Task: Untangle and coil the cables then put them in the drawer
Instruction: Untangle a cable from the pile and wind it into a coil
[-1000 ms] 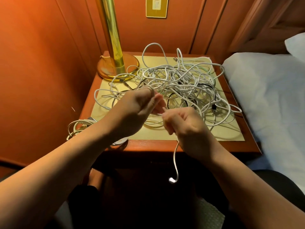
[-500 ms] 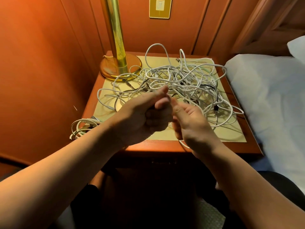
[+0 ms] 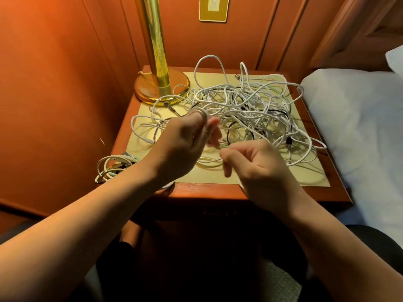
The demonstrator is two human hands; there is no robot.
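Orange panelled walls are seen around a wooden nightstand [image 3: 209, 191] with a brass lamp [image 3: 160, 83] at its back left and a bed [image 3: 359, 118] to the right. A tangled pile of cables [image 3: 246, 105], mostly white with some black, is spread over the top, with no single long axis. A white cable [image 3: 201, 114] is wound in loops round the curled fingers of the left hand [image 3: 185, 144], the loops roughly upright. Its free run is pinched by the right hand [image 3: 257, 166] between thumb and forefinger, fingers curled; it seems to run left-right between the hands. A coiled bundle [image 3: 113, 166] lies at the front left edge, partly overhanging. The drawer is not clearly made out below. Risks, as judged: the strand could snag in the pile and drag it off, or the overhanging bundle could be knocked down by the left forearm
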